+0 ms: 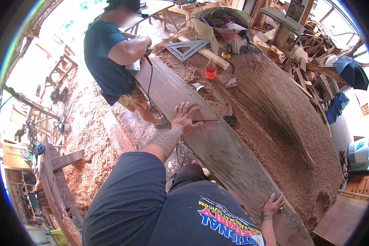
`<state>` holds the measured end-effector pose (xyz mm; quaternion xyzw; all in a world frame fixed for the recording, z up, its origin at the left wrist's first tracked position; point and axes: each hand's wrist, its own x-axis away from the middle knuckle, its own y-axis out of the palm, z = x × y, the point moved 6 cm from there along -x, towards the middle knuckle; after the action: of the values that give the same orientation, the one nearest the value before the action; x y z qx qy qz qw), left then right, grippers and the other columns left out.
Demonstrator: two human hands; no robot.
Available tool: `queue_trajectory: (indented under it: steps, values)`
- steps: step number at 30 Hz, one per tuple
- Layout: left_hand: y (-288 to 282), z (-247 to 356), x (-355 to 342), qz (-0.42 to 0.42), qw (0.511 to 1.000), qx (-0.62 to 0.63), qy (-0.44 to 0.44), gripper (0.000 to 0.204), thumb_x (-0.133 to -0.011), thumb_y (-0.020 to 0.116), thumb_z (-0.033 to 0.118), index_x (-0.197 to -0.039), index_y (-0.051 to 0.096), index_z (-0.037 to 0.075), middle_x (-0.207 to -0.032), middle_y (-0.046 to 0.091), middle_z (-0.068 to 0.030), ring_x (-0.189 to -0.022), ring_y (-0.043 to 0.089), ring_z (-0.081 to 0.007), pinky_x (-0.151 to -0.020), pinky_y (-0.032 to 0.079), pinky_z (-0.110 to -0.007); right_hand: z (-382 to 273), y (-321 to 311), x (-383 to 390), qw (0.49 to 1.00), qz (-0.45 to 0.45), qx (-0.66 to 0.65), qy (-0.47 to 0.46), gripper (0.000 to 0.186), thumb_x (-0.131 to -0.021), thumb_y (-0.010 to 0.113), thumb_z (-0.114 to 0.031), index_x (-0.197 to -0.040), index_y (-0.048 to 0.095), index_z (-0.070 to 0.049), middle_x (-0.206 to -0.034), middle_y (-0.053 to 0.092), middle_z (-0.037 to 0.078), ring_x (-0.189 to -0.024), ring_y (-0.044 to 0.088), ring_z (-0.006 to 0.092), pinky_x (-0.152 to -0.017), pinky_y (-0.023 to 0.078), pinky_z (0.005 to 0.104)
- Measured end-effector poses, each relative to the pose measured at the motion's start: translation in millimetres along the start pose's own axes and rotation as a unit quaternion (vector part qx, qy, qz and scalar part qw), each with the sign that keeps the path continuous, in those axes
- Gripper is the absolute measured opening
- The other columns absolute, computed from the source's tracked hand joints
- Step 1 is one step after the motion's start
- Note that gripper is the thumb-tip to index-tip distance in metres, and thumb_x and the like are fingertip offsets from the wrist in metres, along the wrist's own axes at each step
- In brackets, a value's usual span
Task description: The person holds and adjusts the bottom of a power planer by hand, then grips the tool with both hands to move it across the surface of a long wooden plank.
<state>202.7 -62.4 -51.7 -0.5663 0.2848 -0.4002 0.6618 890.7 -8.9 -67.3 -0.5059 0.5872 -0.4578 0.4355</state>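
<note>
A long, wide wooden plank [229, 151] runs slantwise from the far left to the near right, its near part darker and rougher. My left hand [185, 119] lies flat on its middle with fingers spread, beside a thin dark line across the wood. Farther down, my right hand [273, 206] rests at the plank's right edge, fingers spread and holding no tool. At the far end a co-worker [106, 57] in a dark teal shirt holds a corded power tool [134, 65] against the plank; its exact kind is partly hidden.
Right of the plank are scissors [230, 118], a stick broom [274, 110], a bottle of red liquid [210, 70], a triangular square [187, 49] and a yellow tape measure [226, 55] amid sawdust. Scrap wood [315, 78] is piled far right. A black cord [151, 84] hangs over the plank.
</note>
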Motion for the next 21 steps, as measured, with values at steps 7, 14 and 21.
queue_trajectory:
  steps: [7,14,21]
  values:
    - [-11.1,7.3,2.4,-0.022,1.000,-0.001,-0.005,0.093,-0.090,0.060,0.077,-0.166,0.034,0.030,-0.175,0.023,-0.0119,-0.165,0.009,-0.0350,-0.132,0.003,-0.056,1.1,-1.0,-0.2,1.000,-0.001,0.024,0.000,0.061,-0.105,0.060,-0.048,-0.154,0.050,-0.013,-0.158,0.045,0.021,-0.150,0.034,0.0415,-0.125,0.026,0.0563]
    - [-12.3,7.0,4.4,-0.031,0.999,-0.004,-0.012,0.092,-0.092,0.059,0.075,-0.167,0.032,0.029,-0.176,0.021,-0.0115,-0.166,0.008,-0.0338,-0.133,0.002,-0.055,-4.2,-4.0,0.3,1.000,-0.001,0.015,-0.003,0.061,-0.106,0.060,-0.047,-0.154,0.050,-0.011,-0.157,0.045,0.020,-0.150,0.034,0.0407,-0.125,0.025,0.0554]
    - [-0.9,-0.4,1.2,0.015,1.000,0.003,0.003,0.092,-0.088,0.062,0.076,-0.164,0.038,0.031,-0.174,0.027,-0.0109,-0.165,0.013,-0.0351,-0.132,0.005,-0.056,-5.6,-3.5,0.1,1.000,-0.009,0.008,0.000,0.062,-0.105,0.063,-0.044,-0.155,0.048,-0.009,-0.158,0.045,0.023,-0.149,0.035,0.0428,-0.124,0.027,0.0563]
